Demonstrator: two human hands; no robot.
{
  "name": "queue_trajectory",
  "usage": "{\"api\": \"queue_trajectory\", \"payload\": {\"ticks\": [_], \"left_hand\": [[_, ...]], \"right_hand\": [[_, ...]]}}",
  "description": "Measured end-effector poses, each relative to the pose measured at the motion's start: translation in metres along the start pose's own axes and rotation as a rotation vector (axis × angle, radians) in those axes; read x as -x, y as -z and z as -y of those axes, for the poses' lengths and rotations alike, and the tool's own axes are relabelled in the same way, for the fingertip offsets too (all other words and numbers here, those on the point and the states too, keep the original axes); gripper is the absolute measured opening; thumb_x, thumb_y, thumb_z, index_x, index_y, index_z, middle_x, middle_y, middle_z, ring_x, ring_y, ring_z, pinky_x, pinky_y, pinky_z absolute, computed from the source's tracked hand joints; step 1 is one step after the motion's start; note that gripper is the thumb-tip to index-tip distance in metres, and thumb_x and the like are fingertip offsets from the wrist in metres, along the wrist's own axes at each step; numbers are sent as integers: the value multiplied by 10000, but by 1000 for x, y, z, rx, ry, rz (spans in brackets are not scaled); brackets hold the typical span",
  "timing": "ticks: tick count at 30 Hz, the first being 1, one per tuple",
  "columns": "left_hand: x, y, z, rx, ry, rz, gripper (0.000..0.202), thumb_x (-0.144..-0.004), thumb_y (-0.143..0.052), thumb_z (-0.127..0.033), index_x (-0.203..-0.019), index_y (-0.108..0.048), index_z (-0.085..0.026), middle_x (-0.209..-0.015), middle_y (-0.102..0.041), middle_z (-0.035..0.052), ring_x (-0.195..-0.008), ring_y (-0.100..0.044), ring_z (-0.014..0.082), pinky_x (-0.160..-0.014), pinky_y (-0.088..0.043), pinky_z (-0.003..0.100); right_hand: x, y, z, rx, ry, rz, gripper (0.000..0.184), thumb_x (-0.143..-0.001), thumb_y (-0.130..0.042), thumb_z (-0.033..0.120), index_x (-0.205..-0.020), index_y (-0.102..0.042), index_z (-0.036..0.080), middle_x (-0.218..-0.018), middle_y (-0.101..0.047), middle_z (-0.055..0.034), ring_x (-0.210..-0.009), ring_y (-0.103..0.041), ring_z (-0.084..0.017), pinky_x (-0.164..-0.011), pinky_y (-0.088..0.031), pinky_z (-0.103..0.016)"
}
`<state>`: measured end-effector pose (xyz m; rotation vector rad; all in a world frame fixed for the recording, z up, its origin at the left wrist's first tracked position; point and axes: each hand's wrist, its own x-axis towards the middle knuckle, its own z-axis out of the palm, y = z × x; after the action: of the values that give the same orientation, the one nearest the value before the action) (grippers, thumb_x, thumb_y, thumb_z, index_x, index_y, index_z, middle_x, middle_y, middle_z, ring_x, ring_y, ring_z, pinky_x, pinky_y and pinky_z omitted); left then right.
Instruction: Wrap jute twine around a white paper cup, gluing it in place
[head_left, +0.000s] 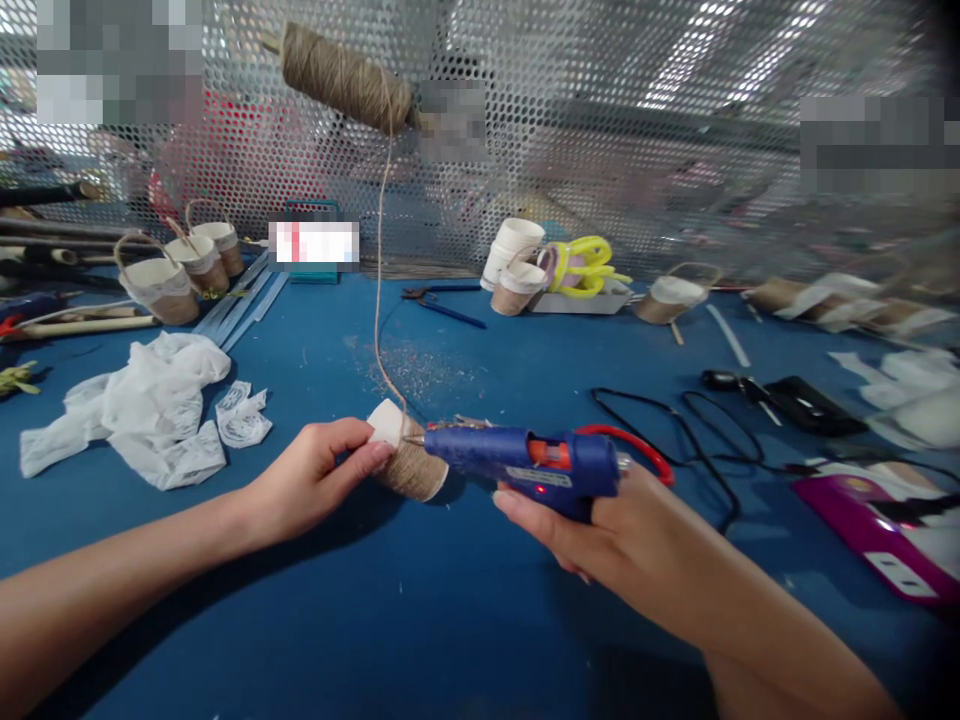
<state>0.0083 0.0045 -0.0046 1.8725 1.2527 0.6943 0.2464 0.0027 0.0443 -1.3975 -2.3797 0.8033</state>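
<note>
While pinching the cup by its white end with the left hand, grips the blue glue gun in the right hand, with its nozzle near the twine. Holds the cup tilted, just right of the left hand, over the tabletop. Can't read the pale label on the gun: too small.

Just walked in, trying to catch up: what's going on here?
A person's left hand holds a small paper cup partly wrapped in twine. The right hand holds a blue glue gun, its nozzle at the wrapping. The strand runs up to a spool. Three handled cups stand at back left.
</note>
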Motion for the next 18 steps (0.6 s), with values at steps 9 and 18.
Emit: {"api": "queue_trajectory", "payload": {"ticks": [9, 18], "left_hand": [[1, 0, -1, 13, 15, -1, 329, -849, -359, -345, -699, -552, -124, -643, -489, 6, -611, -419, 128, -570, -353, 236], [2, -1, 2, 1, 8, 2, 349, -854, -354, -348, -710, -568, -112, -634, -489, -1, -609, -416, 124, -570, -359, 235]], "right_hand": [[0, 0, 1, -39, -15, 26, 401, -814, -486, 413, -451, -421, 257, -337, -440, 52, -313, -421, -115, -377, -373, -265], [1, 0, 3, -28, 0, -6, 357, -815, -483, 417, -502, -503, 245, -342, -438, 52, -405, -523, -141, -459, -439, -259]]}}
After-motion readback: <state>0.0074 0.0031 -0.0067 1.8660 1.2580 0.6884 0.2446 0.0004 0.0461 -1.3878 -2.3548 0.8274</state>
